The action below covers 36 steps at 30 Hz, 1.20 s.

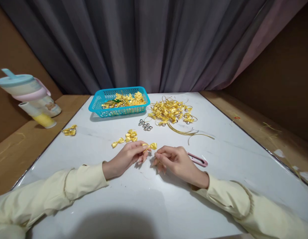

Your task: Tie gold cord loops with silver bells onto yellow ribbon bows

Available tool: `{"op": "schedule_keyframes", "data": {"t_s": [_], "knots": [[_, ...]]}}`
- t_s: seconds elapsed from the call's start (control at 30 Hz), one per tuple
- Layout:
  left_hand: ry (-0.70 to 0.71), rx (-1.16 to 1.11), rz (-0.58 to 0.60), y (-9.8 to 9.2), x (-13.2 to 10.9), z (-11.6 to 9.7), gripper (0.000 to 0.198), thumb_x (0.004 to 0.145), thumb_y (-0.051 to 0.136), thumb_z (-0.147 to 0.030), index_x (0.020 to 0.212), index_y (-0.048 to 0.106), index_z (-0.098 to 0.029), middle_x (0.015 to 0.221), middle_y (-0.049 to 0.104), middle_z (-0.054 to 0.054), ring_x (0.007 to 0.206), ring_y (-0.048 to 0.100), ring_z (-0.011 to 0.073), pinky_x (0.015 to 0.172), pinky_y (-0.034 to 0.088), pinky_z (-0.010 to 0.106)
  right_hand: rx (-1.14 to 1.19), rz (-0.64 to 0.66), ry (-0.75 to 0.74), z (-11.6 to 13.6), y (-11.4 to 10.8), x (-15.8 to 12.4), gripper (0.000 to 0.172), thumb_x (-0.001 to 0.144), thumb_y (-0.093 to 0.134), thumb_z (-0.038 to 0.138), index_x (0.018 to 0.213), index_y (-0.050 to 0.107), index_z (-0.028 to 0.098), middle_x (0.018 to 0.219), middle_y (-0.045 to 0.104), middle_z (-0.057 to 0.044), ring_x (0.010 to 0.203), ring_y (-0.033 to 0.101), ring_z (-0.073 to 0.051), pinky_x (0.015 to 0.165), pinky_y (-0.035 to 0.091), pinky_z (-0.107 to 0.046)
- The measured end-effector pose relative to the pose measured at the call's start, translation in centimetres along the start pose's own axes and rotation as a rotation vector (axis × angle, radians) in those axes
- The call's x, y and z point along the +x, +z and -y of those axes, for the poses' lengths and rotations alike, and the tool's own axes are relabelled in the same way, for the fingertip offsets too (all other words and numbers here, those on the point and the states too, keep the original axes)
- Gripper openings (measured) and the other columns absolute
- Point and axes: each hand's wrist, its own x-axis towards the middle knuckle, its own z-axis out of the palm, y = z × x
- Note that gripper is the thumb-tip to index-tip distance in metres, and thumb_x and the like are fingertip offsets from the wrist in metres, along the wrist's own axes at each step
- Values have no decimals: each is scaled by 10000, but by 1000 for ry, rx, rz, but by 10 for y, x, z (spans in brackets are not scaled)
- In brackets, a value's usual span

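Note:
My left hand [130,157] pinches a small yellow ribbon bow [153,146] between thumb and fingertips, its right loop sticking out. Close to its right, my right hand [177,162] has thumb and index finger pressed together; whatever lies between them is too small to make out. A pink-handled tool [198,160], partly covered by that hand, rests on the white table [114,205]. Several loose yellow bows [131,135] lie just beyond my left hand. Silver bells [145,125] sit in a little cluster farther back, and gold cords [183,132] are spread out beyond my right hand.
A blue plastic basket [94,103] with yellow bow pieces stands at the back. To its right is a pile of bows with bells and cords [168,111]. One bundle [69,130] lies at the left edge. A tumbler [31,93] and a yellow thread spool [43,119] stand farther left.

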Motion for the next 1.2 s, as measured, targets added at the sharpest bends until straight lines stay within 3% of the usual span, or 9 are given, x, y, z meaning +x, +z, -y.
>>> {"op": "schedule_keyframes", "data": {"t_s": [0.37,0.6,1.2], "knots": [[2,5,12,0,0,0,216,822,554,-280,663,520,-138,544,500,-24,482,394,72,487,316,206,-22,6,-7,1,0,0,256,867,493,337,737,613,152,666,695,-58,494,578,-113,514,468,-232],[7,1,11,-1,1,2,213,827,557,-296,693,527,-134,510,457,-47,436,307,53,438,241,199,-32,-3,-13,-2,0,1,265,870,491,333,738,620,143,664,694,-66,475,555,-104,503,460,-221],[3,0,16,-1,0,2,212,837,547,-284,677,524,-147,504,455,-49,434,316,54,437,246,203,-21,-4,-5,-2,-1,0,246,866,498,307,735,624,142,658,693,-62,469,554,-100,500,457,-215]]}}
